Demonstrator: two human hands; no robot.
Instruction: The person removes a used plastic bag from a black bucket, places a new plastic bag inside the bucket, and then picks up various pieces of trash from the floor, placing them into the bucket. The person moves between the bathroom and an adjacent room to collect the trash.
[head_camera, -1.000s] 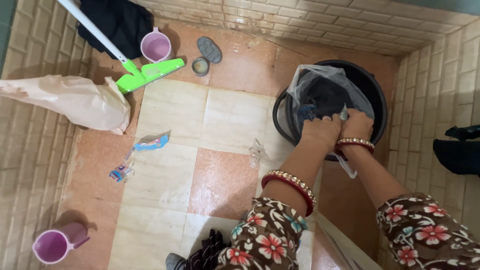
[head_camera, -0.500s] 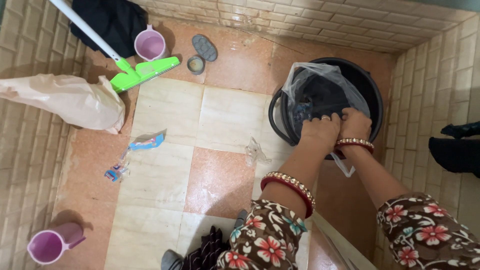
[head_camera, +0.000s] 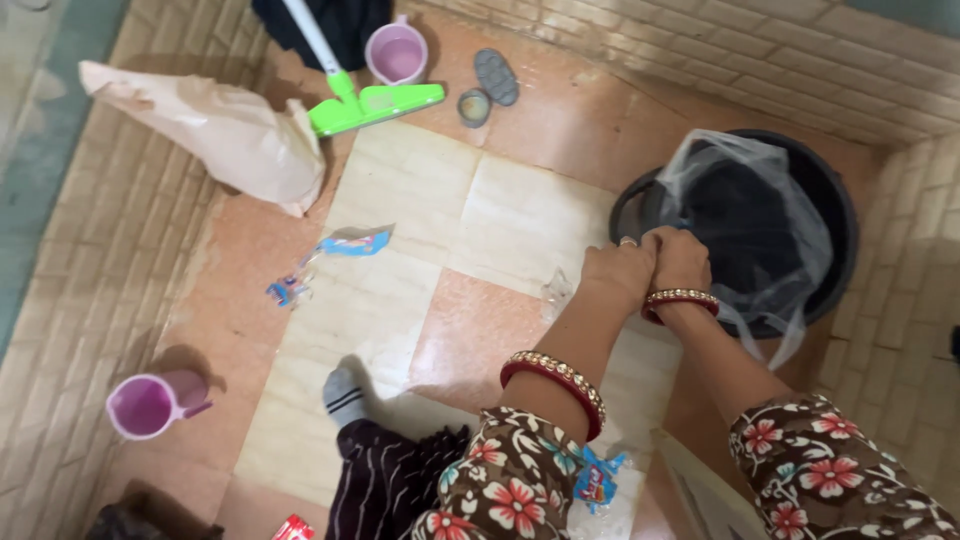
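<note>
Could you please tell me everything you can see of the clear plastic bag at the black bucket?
The clear plastic bag is thin, see-through and crinkled. It lines the black bucket, which stands upright in the tiled corner. Its mouth is spread over the rim, and dark contents show through it. A loose strip hangs down outside the near wall. At the near left rim, the left hand and right hand, pressed together, pinch its edge.

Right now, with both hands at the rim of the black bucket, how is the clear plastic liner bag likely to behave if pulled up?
The clear liner bag looks thin and see-through, so it is probably floppy and very light. Its loose tail hangs over the black bucket rim, suggesting it may slip off easily. The left hand and right hand meet at its edge; the film could stretch or tear if tugged.
</note>
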